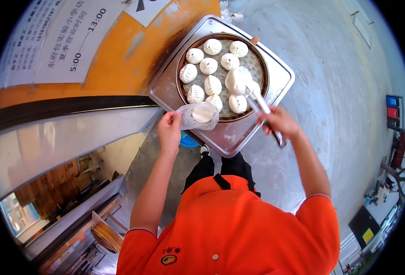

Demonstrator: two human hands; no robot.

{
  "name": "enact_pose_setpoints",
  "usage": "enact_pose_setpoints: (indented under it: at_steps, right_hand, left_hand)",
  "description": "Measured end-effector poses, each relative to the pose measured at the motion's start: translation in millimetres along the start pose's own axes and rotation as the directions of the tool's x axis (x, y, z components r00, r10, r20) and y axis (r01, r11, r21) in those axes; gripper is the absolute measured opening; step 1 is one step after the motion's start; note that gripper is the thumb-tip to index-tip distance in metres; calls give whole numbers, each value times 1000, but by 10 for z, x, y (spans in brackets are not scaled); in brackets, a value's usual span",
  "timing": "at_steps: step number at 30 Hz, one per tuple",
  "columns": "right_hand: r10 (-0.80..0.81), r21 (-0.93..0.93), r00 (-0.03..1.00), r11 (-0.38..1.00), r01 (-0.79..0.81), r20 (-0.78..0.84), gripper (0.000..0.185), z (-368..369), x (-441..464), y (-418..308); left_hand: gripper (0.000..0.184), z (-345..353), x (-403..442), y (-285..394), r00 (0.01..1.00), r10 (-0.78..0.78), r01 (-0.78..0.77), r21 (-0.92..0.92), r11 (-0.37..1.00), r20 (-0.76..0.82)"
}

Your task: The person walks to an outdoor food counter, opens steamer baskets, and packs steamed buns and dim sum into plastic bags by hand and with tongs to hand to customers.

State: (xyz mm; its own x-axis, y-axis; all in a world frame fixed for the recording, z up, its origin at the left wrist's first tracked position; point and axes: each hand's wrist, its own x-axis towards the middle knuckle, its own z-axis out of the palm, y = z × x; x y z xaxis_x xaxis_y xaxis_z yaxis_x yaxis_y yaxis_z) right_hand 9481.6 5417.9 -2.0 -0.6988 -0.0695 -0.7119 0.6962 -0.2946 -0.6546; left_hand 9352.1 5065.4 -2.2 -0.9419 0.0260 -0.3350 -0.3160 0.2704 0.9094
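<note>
Many white pleated buns (208, 66) lie in a round steamer (262, 59) with a patterned liner. A clear plastic bag (189, 120) with a white bun (202, 114) inside is pinched in my left hand (169, 130), over the steamer's near left edge. My right hand (280, 123) is closed round metal tongs (260, 101). The tongs' far end reaches the buns at the steamer's right side, by a bun (238, 80) that looks raised and blurred. Whether the tips grip it I cannot tell.
Under the steamer is a square metal tray table (280, 75). An orange panel (134, 50) with paper notices (74, 41) stands at the left. A blue basin (188, 140) is partly hidden below the tray. A round wooden steamer (107, 237) is at lower left.
</note>
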Motion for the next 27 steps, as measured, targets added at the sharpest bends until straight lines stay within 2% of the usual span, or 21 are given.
enact_pose_setpoints:
  at_steps: [2, 3, 5, 6, 7, 8, 9, 11, 12, 14, 15, 17, 18, 19, 20, 21, 22, 24, 25, 26, 27]
  right_hand:
    - [37, 164, 991, 985, -58, 125, 23, 465, -168, 154]
    - [47, 221, 983, 971, -86, 176, 25, 701, -219, 185]
    - [24, 118, 979, 992, -48, 201, 40, 1039, -84, 406]
    - [23, 114, 980, 992, -46, 200, 40, 1188, 21, 547]
    - [-285, -309, 958, 910, 275, 15, 48, 1325, 128, 697]
    - [-604, -703, 797, 574, 420, -17, 56, 1395, 196, 793]
    - [-606, -705, 795, 572, 419, -19, 56, 1416, 220, 835]
    - [-546, -891, 837, 360, 276, 38, 68, 1460, 248, 852]
    - [-549, -892, 835, 358, 276, 38, 68, 1467, 211, 836]
    - [-611, -863, 791, 415, 287, -31, 67, 1457, 97, 818]
    - [-614, -863, 789, 414, 289, -30, 67, 1445, 126, 832]
    - [-639, -706, 749, 612, 356, -176, 59, 1422, 250, 873]
    - [-646, -666, 716, 659, 349, -264, 51, 1527, 364, 813]
    - [-647, -665, 716, 659, 350, -264, 51, 1604, 545, 756]
    - [-593, -616, 737, 724, 312, -324, 47, 1656, 768, 716]
    - [-535, -561, 755, 782, 273, -379, 44, 1710, 889, 701]
    - [-540, -559, 751, 781, 279, -380, 44, 1763, 934, 726]
    - [-532, -247, 699, 845, 475, -477, 37, 1864, 973, 696]
    - [-538, -248, 690, 840, 482, -485, 37, 1881, 935, 713]
    - [-578, -233, 672, 811, 537, -463, 35, 1903, 811, 743]
    - [-618, -221, 648, 777, 589, -445, 33, 1923, 683, 787]
  left_hand:
    - [14, -5, 11, -3, 995, -91, 96, -116, 989, 50]
    - [14, -7, 13, -13, 995, -88, 93, -118, 989, 45]
    - [13, 5, 12, -22, 985, -159, 168, -193, 967, 65]
    - [13, 18, 13, -33, 986, -157, 167, -196, 966, 65]
    - [12, 32, 8, -44, 985, -160, 170, -241, 955, 62]
    - [11, 51, 11, -61, 985, -162, 173, -284, 943, 61]
    - [11, 83, 19, -100, 985, -160, 172, -287, 943, 64]
    - [13, 131, 46, -151, 997, -36, 12, -299, 954, -74]
    - [13, 107, 53, -158, 997, -32, 9, -301, 953, -74]
    - [12, 47, 46, -177, 997, 43, -53, -157, 986, -71]
    - [12, 14, 42, -183, 996, 46, -57, -158, 986, -72]
    - [11, -59, 11, -195, 1000, 20, -22, -124, 992, -15]
    - [11, -75, 5, -206, 1000, 23, -25, -125, 992, -17]
    - [10, -88, -9, -221, 999, 53, -53, -50, 997, -9]
    - [10, -92, -24, -236, 997, 83, -83, 25, 996, 2]
    - [10, -104, -53, -232, 996, 87, -87, 26, 996, 3]
    - [11, -126, -86, -220, 994, 111, -110, -30, 993, 22]
    - [15, -188, -95, -133, 987, 152, -148, -86, 985, 54]
    - [18, -225, -108, -91, 981, -1, 70, -347, 935, 194]
    - [21, -252, -148, -44, 921, -114, 314, -540, 781, 372]
    - [21, -259, -197, -17, 914, -104, 319, -537, 781, 392]
